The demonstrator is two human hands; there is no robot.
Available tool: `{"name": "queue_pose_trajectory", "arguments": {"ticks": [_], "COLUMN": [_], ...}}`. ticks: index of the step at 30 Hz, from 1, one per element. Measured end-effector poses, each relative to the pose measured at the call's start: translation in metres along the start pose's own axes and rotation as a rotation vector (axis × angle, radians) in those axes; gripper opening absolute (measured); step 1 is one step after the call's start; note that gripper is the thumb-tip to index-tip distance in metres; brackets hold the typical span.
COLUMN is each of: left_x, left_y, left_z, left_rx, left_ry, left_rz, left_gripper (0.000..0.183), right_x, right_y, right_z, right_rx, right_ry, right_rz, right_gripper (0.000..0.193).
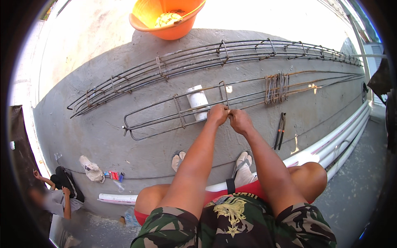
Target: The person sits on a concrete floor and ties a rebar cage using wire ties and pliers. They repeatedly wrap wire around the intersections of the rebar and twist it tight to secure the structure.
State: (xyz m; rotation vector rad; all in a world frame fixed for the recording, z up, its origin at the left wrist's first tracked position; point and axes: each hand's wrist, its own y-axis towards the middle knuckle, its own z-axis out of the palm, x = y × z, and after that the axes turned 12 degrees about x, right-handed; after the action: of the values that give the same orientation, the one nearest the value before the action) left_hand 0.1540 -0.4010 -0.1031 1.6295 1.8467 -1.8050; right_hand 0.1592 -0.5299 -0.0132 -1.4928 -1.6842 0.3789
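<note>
My left hand [218, 114] and my right hand [240, 121] meet at the near bar of a rebar cage [161, 120], by the lower corner of a square stirrup [223, 93]. The fingers of both are pinched closed, almost touching. Whatever small thing they grip is hidden between the fingertips. Another stirrup [179, 110] stands on the bars to the left. Farther right, several stirrups [276, 88] are bunched together. Under the bars a white cylinder [197, 99] lies tilted. A pair of end-cutting nippers [280, 130] lies on the concrete to the right of my right hand.
A longer rebar cage [223, 53] lies beyond mine. At the far side stands an orange bucket [173, 29]. White pipes [331, 151] run along the right and under my legs. A white bag [92, 169] and small packets [114, 175] lie left, near a seated person [62, 200].
</note>
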Motion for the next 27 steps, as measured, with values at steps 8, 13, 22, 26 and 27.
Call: {"name": "queue_pose_trajectory", "arguments": {"ticks": [8, 13, 22, 26, 27], "left_x": [-0.01, -0.004, -0.008, -0.009, 0.006], "left_y": [0.0, -0.003, 0.001, -0.005, -0.016], "left_z": [0.0, -0.005, -0.014, -0.017, -0.019], "left_rx": [0.04, 0.041, 0.186, 0.153, 0.118], "left_ry": [-0.028, -0.03, -0.133, -0.008, 0.038], "left_rz": [-0.024, -0.054, -0.03, 0.068, 0.052], "left_gripper": [0.027, 0.029, 0.03, 0.032, 0.034], "right_x": [-0.034, -0.044, -0.27, -0.327, -0.295], "right_y": [0.007, 0.003, -0.017, -0.038, -0.035], "right_z": [0.037, 0.003, 0.038, 0.071, 0.066], "right_rx": [-0.076, 0.389, -0.235, -0.277, -0.21], "right_ry": [0.079, 1.208, 0.163, 0.292, 0.285], "right_rz": [0.003, 0.139, 1.242, 1.025, 1.013], "right_gripper": [0.023, 0.034, 0.072, 0.066, 0.065]}}
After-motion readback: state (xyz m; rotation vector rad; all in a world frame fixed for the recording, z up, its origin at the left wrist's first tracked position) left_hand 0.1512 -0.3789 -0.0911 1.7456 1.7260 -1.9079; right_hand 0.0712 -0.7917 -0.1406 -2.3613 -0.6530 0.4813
